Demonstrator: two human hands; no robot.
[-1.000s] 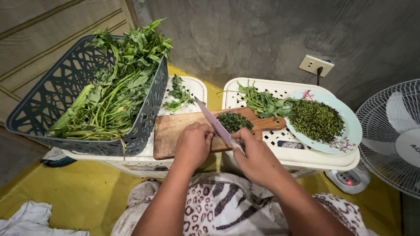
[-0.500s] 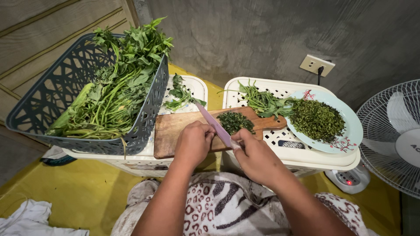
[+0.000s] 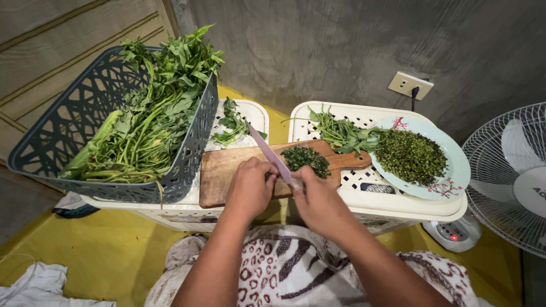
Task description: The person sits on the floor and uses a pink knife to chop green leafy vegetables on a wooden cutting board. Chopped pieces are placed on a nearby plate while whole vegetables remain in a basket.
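1. Head view, hands. My right hand [image 3: 318, 199] is closed around the handle of a knife [image 3: 272, 154] with a pale purple blade, which slants up and to the left over the wooden cutting board [image 3: 227, 170]. My left hand [image 3: 250, 187] is curled, its fingertips touching the blade near the handle; it grips nothing that I can see.

2. Head view, work piece. A small heap of chopped greens [image 3: 306, 159] lies on the board just right of the blade. Uncut leafy stems [image 3: 341, 133] lie beyond it, reaching toward a pale blue plate [image 3: 455, 170] piled with finely chopped greens.

3. Head view, surroundings. The board spans two white perforated crates [image 3: 375, 207] that serve as my desk. A dark plastic basket [image 3: 51, 142] full of leafy stalks stands to the left, a few loose sprigs [image 3: 233, 122] beside it. A white fan [image 3: 512, 176] stands at far right.

4. Judgement. I read this as a pause between cuts, with scraps being wiped off the blade. A return to chopping would call for lowering the blade onto the heap and keeping the left fingers clear of the edge.
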